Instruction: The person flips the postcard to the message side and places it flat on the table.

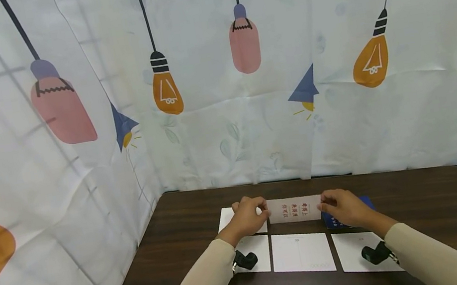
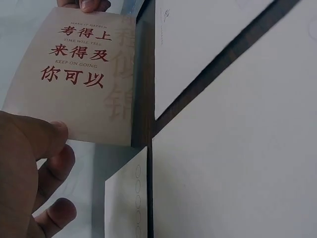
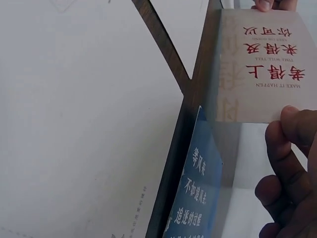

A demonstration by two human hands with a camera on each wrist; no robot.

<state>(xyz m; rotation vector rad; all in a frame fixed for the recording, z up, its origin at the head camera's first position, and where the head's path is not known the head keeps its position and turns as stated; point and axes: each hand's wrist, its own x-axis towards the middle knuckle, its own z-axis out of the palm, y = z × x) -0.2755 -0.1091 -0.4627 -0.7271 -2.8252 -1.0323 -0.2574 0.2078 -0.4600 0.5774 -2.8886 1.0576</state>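
My left hand (image 1: 247,216) and right hand (image 1: 345,207) hold a pale pink postcard (image 1: 288,217) between them, one at each short end. Thumb and finger of the left hand pinch one end in the left wrist view. At the opposite end, the right thumb and finger (image 3: 290,124) pinch it in the right wrist view. Red Chinese lettering and small English lines show on the postcard (image 2: 79,111). It stands tilted up above the tabletop. Below the right hand lies a blue card (image 3: 198,178) with white Chinese characters, partly covered by that hand in the head view.
A front row of white postcards lies nearer me: left (image 1: 257,249), middle (image 1: 302,253) and right (image 1: 350,249). Another white card (image 1: 225,217) is behind the left hand. The dark wooden table (image 1: 428,199) meets a printed cloth curtain (image 1: 221,153) at its back and left.
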